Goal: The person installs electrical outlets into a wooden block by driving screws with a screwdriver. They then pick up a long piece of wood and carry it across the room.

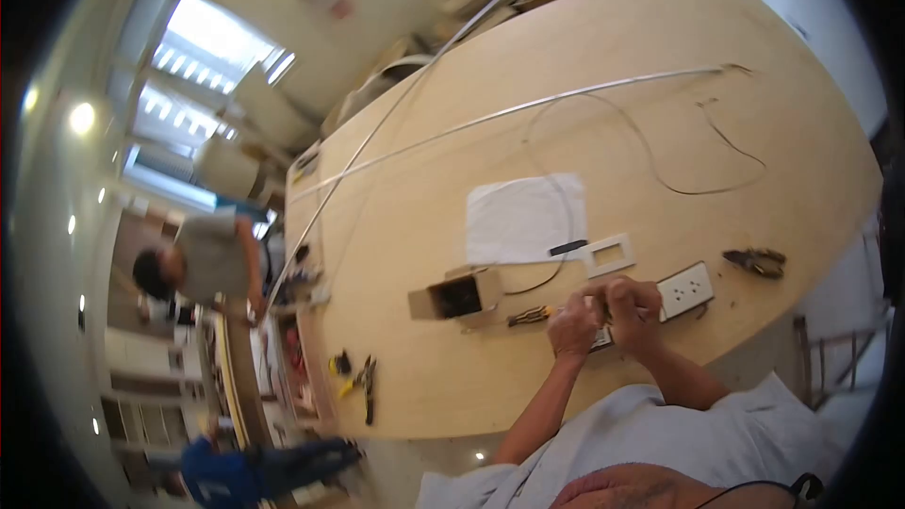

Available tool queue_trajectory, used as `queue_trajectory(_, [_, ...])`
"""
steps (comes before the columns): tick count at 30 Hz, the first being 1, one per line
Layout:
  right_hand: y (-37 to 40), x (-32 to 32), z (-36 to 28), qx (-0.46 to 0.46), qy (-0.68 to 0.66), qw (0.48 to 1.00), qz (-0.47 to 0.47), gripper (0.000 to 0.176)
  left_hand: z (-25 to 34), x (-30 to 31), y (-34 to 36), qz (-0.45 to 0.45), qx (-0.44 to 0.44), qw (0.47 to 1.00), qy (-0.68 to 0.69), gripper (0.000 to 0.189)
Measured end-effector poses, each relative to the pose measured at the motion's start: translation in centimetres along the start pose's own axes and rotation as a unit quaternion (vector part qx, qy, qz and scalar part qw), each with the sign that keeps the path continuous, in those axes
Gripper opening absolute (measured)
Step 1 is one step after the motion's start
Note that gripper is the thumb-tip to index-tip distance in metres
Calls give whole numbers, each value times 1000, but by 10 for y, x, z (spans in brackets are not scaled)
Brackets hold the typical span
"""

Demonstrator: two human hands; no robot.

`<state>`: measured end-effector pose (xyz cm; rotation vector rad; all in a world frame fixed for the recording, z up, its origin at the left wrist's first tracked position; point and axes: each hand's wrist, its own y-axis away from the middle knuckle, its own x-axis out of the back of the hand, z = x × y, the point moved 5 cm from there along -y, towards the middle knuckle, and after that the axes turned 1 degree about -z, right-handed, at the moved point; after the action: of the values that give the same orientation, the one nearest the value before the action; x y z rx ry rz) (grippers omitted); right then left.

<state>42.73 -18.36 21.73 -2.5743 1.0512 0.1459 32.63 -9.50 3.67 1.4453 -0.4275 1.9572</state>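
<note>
My left hand [573, 328] and my right hand [633, 309] are close together over the table's near edge. The fingers of both are curled in against each other, and whatever lies between them is hidden. Partly covered beneath them is a small white and dark piece [600, 337]. Just right of my hands lies a white socket plate [686, 290] with several holes. Beyond them is a white rectangular frame [609, 255]. To the left, a tool with orange-yellow handles [530, 316] lies close to an open cardboard box [457, 295] with a dark inside.
Dark pliers [754, 261] lie at right on the wooden table [424, 188]. A white sheet [518, 217] has a black strip [568, 247] at its corner. Long metal strips [509, 113] and a thin cable [650, 151] cross the table. Yellow-black cutters [368, 386] lie left. Two people stand further left.
</note>
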Motion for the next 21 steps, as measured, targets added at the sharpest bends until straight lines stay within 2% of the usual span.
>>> queue_trajectory(2, [-4,-6,-13,-71,32,992,-99,30,9,17,4,76,-66,990,95,24])
queue_trajectory(3, [-14,-8,-17,-68,28,991,-115,30,4,22,4,88,-54,990,94,24])
queue_trajectory(4, [-28,-25,-27,-22,-41,954,-297,30,7,25,3,77,-103,986,107,24])
queue_trajectory(5, [-32,-36,-35,23,-108,878,-466,30,11,27,3,64,-152,979,119,23])
queue_trajectory(6, [-35,-40,-20,76,-189,805,-557,36,14,40,7,122,-185,959,177,24])
queue_trajectory(7, [-46,-34,-16,76,-193,798,-565,36,13,33,6,130,-177,960,176,24])
queue_trajectory(9, [-47,-29,-1,-113,-260,665,-691,41,5,9,0,114,-87,987,71,23])
queue_trajectory(10, [-48,-25,1,-112,-241,718,-643,48,10,18,1,87,-70,992,62,21])
queue_trajectory(11, [-37,-27,-5,-112,-243,712,-649,48,5,16,-1,92,-62,992,62,21])
queue_trajectory(12, [-37,-24,-6,-92,-182,825,-526,50,4,11,-1,97,-74,991,59,21])
queue_trajectory(13, [-33,-16,-5,-68,-115,913,-385,52,5,6,-1,102,-87,989,58,21])
queue_trajectory(14, [-22,-12,4,-25,-56,967,-246,53,6,4,-2,104,-81,989,60,21])
queue_trajectory(15, [-9,-18,8,-27,-57,966,-249,53,6,2,-2,109,-62,990,58,22])
queue_trajectory(17, [-1,-4,9,6,49,999,14,51,4,3,-3,118,-44,990,55,23])
queue_trajectory(19, [-3,-9,-11,-3,40,999,32,51,7,5,-2,107,-64,991,48,19])
queue_trajectory(21, [-25,-32,-34,-82,30,966,-244,53,5,18,2,123,-86,985,85,19])
